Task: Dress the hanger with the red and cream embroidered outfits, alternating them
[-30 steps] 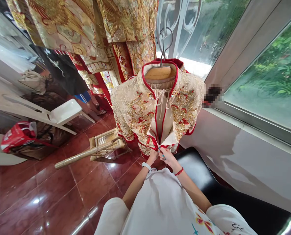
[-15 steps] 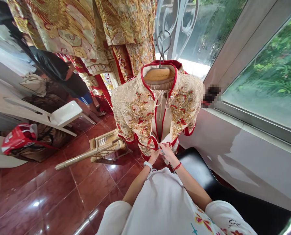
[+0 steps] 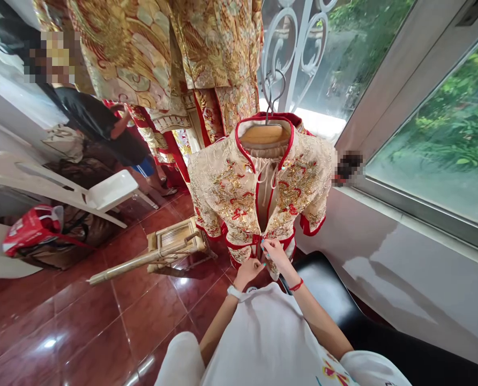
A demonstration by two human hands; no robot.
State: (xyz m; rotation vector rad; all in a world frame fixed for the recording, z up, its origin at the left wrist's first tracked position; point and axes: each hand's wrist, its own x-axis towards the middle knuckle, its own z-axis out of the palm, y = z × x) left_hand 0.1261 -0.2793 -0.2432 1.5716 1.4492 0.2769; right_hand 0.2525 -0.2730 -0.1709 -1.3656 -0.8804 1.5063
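Note:
A cream jacket with gold and red embroidery and red trim hangs on a wooden hanger from a white metal grille. Its front is open down the middle and closed at the hem. My left hand and my right hand meet at the bottom of the front opening. Both pinch the red-trimmed hem edges together. The left wrist wears a white watch, the right a red cord.
More gold embroidered garments hang behind at upper left. Another person in black stands at left near a white plastic chair. A wooden frame lies on the red tiles. A black seat and window wall are at right.
The jacket's lower front has come together at the hem under my hands, which dropped slightly. The person in black has come further into view at left.

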